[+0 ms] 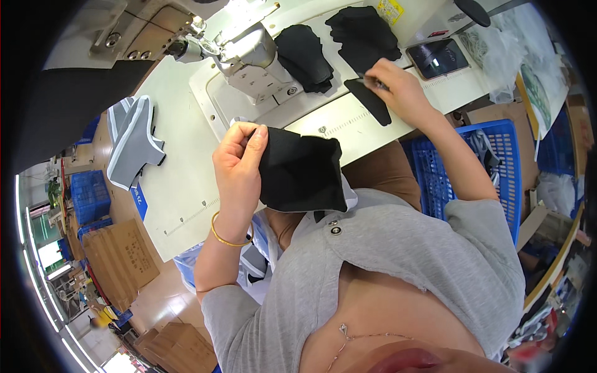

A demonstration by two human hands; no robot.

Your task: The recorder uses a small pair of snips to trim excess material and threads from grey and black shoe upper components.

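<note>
A: Where are we at? Our left hand (pixel 241 158) is pinching the broad black fabric panel (pixel 301 171) by its upper left corner, in front of our grey shirt.

B: Yeah, with just one corner gripped, the loose side could fold or sag. Our right hand (pixel 403 94) is curled round a small dark object (pixel 377 84), too blurry to name.

A: Gripping the narrow black fabric strip (pixel 369 104) too?

B: Can't tell. We reckon a careless sweep could drag that strip off the white surface (pixel 180 205).
</note>
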